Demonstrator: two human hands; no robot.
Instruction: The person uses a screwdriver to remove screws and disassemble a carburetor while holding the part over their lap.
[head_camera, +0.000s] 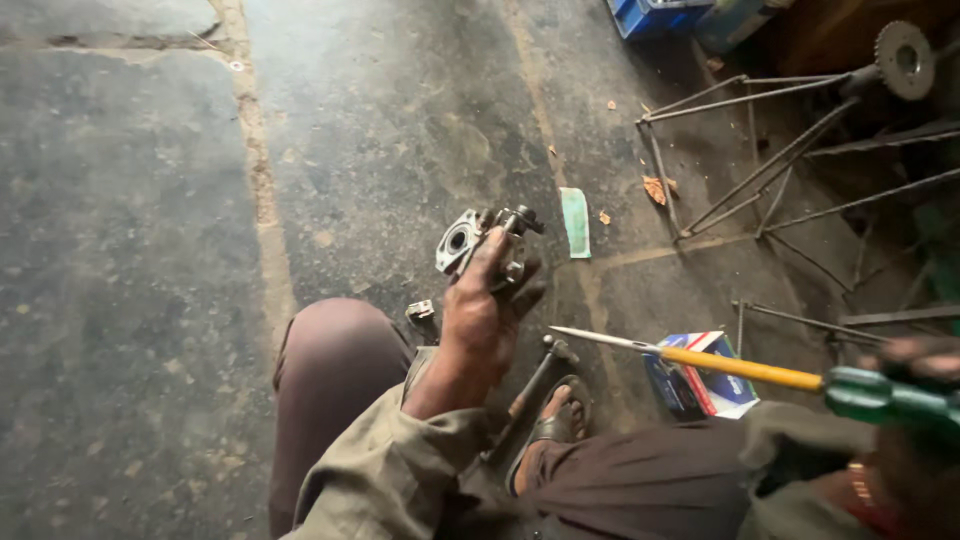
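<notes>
My left hand (487, 312) is raised over my knee and grips a small grey metal carburettor body (468, 240) with a round bore and levers on top. My right hand (925, 385), at the right edge and partly cut off, is closed on the green handle of a screwdriver (740, 368) with a yellow shaft sleeve and a bare metal tip. The tip points left, toward my left hand, but stays apart from the carburettor. I sit on a dark concrete floor (130, 250), with my sandalled foot (555, 420) below the screwdriver.
A small metal part (420, 312) lies by my knee. A green strip (575, 222) lies on the floor, and a blue, red and white cardboard box (700, 380) sits under the screwdriver. A thin metal rod frame (760, 150) with a toothed wheel (903, 58) stands at the right. Blue boxes (655, 15) sit at the top.
</notes>
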